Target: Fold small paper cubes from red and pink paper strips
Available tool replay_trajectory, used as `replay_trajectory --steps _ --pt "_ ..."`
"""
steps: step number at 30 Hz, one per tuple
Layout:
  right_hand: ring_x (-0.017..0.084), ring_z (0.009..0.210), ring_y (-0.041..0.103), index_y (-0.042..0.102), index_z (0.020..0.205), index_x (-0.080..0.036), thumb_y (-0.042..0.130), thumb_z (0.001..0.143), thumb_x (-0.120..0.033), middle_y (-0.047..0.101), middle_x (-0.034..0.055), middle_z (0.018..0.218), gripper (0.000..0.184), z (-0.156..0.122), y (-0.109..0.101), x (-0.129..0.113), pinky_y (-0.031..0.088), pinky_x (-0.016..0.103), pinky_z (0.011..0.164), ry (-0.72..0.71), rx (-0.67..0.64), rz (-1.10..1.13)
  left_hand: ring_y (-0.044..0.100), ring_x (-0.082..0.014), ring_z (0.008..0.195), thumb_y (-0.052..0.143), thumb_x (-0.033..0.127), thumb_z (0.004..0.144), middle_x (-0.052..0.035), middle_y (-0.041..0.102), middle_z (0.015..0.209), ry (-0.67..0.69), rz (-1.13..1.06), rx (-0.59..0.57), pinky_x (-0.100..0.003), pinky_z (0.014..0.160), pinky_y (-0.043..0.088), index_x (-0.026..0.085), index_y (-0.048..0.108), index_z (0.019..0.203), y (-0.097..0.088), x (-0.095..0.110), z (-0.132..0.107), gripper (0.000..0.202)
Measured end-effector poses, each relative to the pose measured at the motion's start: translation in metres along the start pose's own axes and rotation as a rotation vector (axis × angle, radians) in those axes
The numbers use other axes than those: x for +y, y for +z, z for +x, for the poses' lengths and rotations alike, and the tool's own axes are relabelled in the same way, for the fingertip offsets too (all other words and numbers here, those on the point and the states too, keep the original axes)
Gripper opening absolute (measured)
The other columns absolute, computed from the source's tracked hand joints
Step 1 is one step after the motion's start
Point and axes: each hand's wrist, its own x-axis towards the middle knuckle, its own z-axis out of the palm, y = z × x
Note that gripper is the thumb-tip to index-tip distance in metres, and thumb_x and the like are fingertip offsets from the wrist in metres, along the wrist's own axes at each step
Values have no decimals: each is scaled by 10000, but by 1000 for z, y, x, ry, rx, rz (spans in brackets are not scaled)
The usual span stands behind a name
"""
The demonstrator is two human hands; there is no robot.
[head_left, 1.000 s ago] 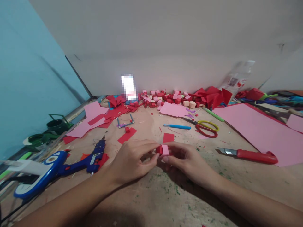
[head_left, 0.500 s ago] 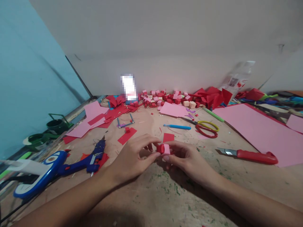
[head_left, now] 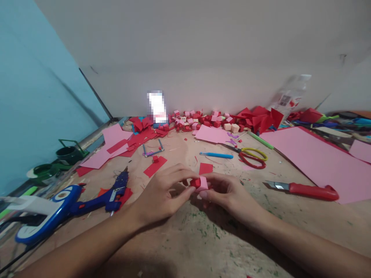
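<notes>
A small red-and-pink paper cube (head_left: 199,182) is being pinched between the fingertips of the left hand (head_left: 162,197) and the right hand (head_left: 228,195). Both hands are closed on it from opposite sides, and it is being held just above the table (head_left: 203,239), near its middle. Whether its last flap is being pressed shut cannot be told, since the fingers are covering the seams. A loose red square (head_left: 205,168) is lying just behind the cube, and a blue glue gun (head_left: 110,195) is lying to the left, near the left wrist. Farther out, scissors (head_left: 252,157), a blue pen (head_left: 216,155) and a red-handled knife (head_left: 307,189) are being left untouched. Against the back wall a pile of similar cubes (head_left: 199,119) is being kept, so much of the work appears done. A large pink sheet (head_left: 315,162) is lying uncut on the right, so more material seems to be left.
</notes>
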Motion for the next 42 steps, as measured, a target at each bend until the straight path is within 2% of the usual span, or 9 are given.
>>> replay_trajectory --steps 9,15,19,21,27,30,33,37,42 --pt "166 698 650 759 988 -184 843 749 -353 740 53 835 305 1 -3 3 497 304 652 7 -12 -4 685 -160 914 622 100 949 -52 728 994 51 10 23 -285 828 550 165 729 1020 0 2 -1 144" --pt "176 718 662 757 1036 -186 825 759 -323 740 51 835 317 1 -3 3 515 321 688 0 -24 -11 672 -181 1001 659 120 944 -62 694 1066 19 -3 0 -308 888 544 190 765 1054 -1 -1 -1 167" --pt "201 840 697 696 1220 -219 847 733 -285 754 46 934 514 -1 -3 1 546 354 788 6 -9 27 666 -186 1007 647 119 958 -70 694 1087 23 -15 -34 -320 894 540 192 763 1089 -2 -2 -1 191" --pt "192 820 687 680 1260 -216 859 740 -326 748 45 943 560 -3 -2 -2 548 352 781 22 -26 15 665 -188 1008 640 119 963 -77 694 1096 35 -14 -35 -324 899 539 190 759 1116 -2 -1 -1 207" --pt "161 724 632 744 1131 -192 825 798 -452 700 36 849 431 -5 -1 -7 515 304 684 0 -58 -90 656 -175 952 647 112 950 -54 674 1056 30 -68 -55 -306 834 555 255 743 1194 0 -2 -3 298" --pt "175 748 634 756 1123 -209 800 818 -401 715 44 867 363 -6 -1 -7 516 312 698 -12 -74 -105 657 -173 945 670 120 929 -56 651 1071 -88 -141 -89 -275 771 563 250 747 1172 1 -3 -3 286" --pt "175 772 640 759 1137 -217 759 839 -303 742 45 901 310 -8 2 -6 506 305 707 -24 -99 -96 662 -171 937 691 115 906 -46 646 1042 -181 -209 -115 -264 766 557 216 764 1062 3 -3 -2 200" --pt "187 850 661 762 1136 -226 757 845 -235 758 37 927 291 -10 7 -1 505 318 781 -54 -133 -27 645 -151 893 715 90 880 -23 656 973 -199 -232 -113 -265 790 524 192 758 930 4 -3 -1 122" --pt "183 823 648 782 1075 -209 794 828 -236 754 42 904 249 -9 7 3 481 304 739 -43 -76 -50 637 -158 896 717 126 891 -32 649 972 -214 -259 -126 -277 791 514 189 772 947 6 -1 -2 101"
